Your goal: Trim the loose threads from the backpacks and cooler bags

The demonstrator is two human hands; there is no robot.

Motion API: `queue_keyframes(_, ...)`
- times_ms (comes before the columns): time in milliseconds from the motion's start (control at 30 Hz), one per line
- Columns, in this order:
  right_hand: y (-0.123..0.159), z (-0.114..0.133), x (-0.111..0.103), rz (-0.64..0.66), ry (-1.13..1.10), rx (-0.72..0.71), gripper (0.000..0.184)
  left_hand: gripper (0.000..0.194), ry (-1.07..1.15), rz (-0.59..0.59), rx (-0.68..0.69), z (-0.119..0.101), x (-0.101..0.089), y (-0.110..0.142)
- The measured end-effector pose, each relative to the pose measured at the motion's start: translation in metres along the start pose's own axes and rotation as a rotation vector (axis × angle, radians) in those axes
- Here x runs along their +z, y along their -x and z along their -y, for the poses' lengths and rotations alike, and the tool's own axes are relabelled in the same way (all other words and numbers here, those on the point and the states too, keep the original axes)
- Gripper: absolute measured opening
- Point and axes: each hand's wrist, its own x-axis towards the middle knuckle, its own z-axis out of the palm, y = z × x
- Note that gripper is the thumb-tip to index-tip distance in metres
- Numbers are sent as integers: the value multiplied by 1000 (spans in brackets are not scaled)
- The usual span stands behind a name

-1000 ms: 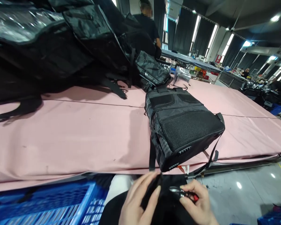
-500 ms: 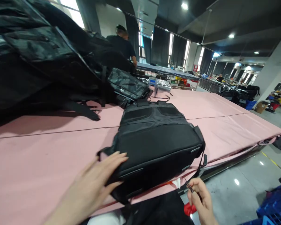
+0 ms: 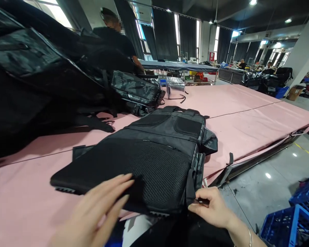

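A black camouflage backpack (image 3: 154, 151) lies flat on the pink table (image 3: 247, 116), its mesh back panel facing up and its near end over the table's front edge. My left hand (image 3: 98, 209) rests on the near end of the mesh panel with fingers stretched out flat. My right hand (image 3: 211, 207) is closed in a pinch at the backpack's near right corner, beside a black strap (image 3: 190, 185). A small dark metal tool shows between its fingers; I cannot make out what it is.
A tall heap of black bags (image 3: 41, 75) fills the table's left and back. A person in black (image 3: 115, 34) stands behind it. A silver bag (image 3: 175, 85) sits farther back. Blue crates (image 3: 293, 219) stand on the floor at right. More tables and people are far off.
The backpack has been turned and laid flat, mesh panel now up and closer to me. My left hand moved onto the mesh. My right hand rose to the backpack's corner strap.
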Motion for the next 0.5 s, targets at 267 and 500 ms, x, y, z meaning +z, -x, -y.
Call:
queue_keyframes(267,-25,0,-48,-550,-742,-1,31,59,97,342,93,-99,67,-83)
queue_keyframes(500,-13,-19,4,-449,-486,130,31,32,348,295,-269,-101,79,-126)
